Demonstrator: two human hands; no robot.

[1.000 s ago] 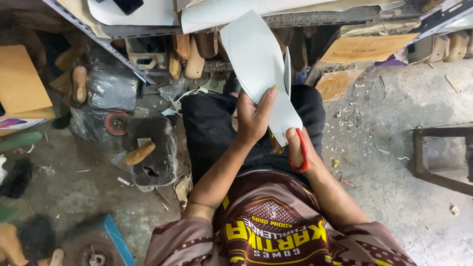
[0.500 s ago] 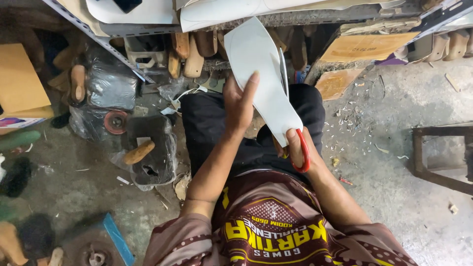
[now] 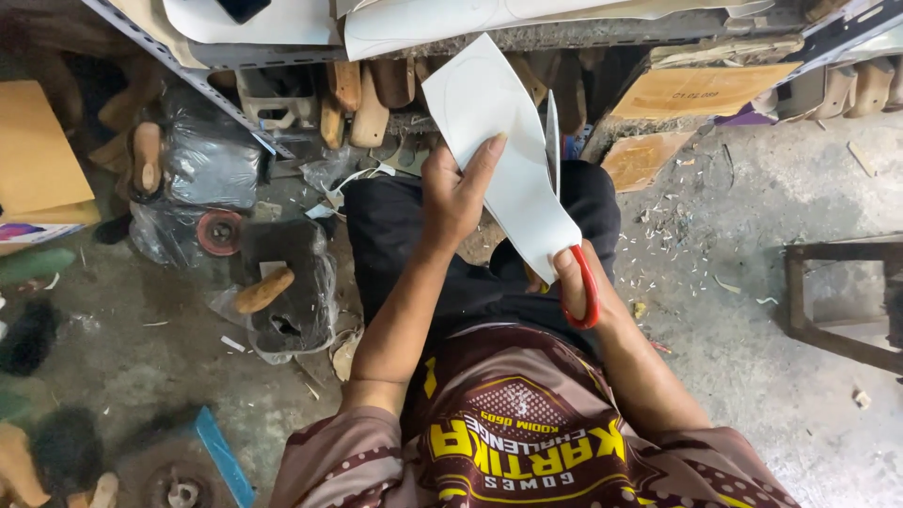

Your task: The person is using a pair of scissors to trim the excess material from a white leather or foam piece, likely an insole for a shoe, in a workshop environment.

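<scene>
Over the lap, left hand (image 3: 456, 193) steadies white sheet (image 3: 499, 141), right hand (image 3: 569, 277) works scissors (image 3: 564, 216).

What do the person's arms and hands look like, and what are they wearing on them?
Both arms are bare from the short sleeves down. The sleeves are brownish maroon with small pale dots. The left hand and right hand wear no gloves, and no rings, watch or bracelets can be seen on the fingers or wrists.

Wooden shoe lasts (image 3: 362, 105) upper centre under shelf. Black plastic bag (image 3: 209, 165) upper left. Dark metal stool (image 3: 844, 296) right, blue strip (image 3: 224, 456) lower left on floor.
</scene>
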